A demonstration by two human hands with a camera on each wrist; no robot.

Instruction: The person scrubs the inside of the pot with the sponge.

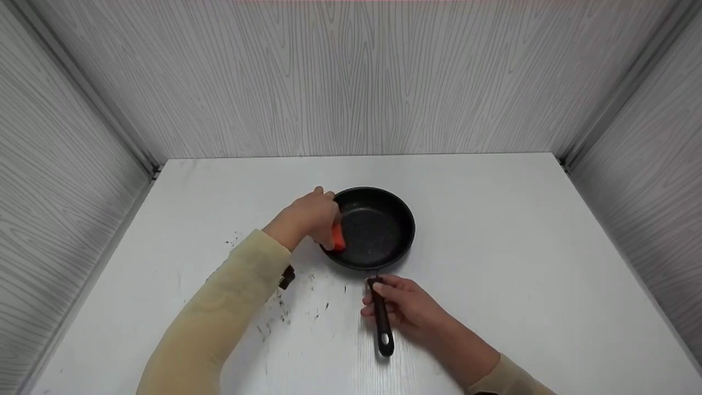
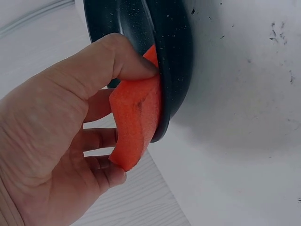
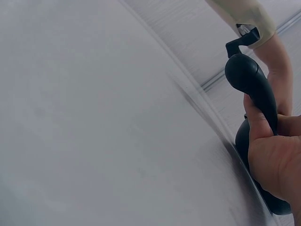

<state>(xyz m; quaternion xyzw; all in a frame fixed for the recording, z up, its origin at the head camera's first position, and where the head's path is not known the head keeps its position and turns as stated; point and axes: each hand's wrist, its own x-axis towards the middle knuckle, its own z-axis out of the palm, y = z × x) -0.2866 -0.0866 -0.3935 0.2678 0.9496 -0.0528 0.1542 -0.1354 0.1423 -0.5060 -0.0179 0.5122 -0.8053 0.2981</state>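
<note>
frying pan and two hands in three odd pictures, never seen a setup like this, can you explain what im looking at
There is no machine arm here: the hands are a person's own. The wide picture comes from a camera on the head, looking forward and down. The other two come from cameras on each wrist, so they look tilted.

The left hand grips an orange sponge against the inside edge of the frying pan. The right hand holds the pan's handle. Dark specks lie scattered on the white table, mostly toward the left.
</note>
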